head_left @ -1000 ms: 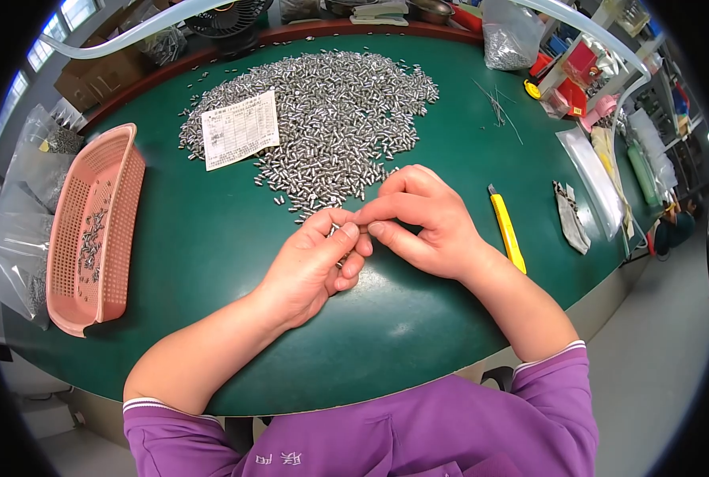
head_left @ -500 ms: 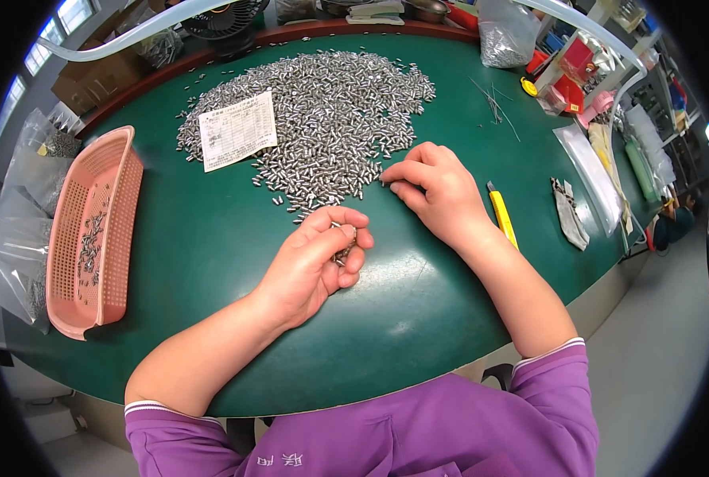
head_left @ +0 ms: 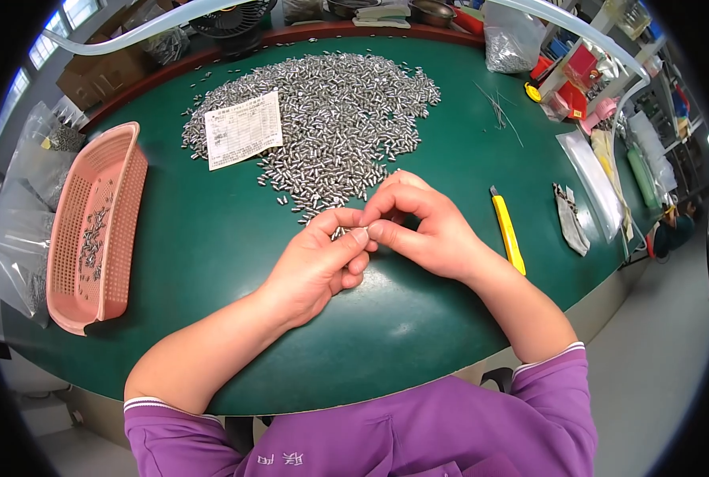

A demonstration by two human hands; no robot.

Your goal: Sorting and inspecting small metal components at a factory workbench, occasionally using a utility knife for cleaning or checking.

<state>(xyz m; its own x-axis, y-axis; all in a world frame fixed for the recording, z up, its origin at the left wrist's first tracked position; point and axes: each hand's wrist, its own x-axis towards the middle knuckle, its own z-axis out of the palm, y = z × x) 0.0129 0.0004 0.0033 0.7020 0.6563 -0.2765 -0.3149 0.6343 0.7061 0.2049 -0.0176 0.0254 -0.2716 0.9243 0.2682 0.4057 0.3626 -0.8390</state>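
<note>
A broad pile of small, shiny metal cylinders (head_left: 330,119) covers the far middle of the green table. Just in front of it, my left hand (head_left: 322,258) is curled around several of these pieces, which show between thumb and fingers. The fingertips of my right hand (head_left: 418,222) meet the left thumb and forefinger in a pinch. Whatever sits between the right fingertips is too small and covered to make out. A printed paper slip (head_left: 244,131) rests on the left part of the pile.
A pink perforated basket (head_left: 120,274) holding some metal pieces stands at the left, beside clear bags (head_left: 20,246). To the right lie a yellow utility knife (head_left: 508,234), thin wires (head_left: 497,110) and a grey cloth piece (head_left: 571,221). A fan (head_left: 231,24) stands at the back.
My right hand has moved left from the pile's near edge to my left hand, and its fingertips now touch the left ones. My left hand has stayed nearly in place.
</note>
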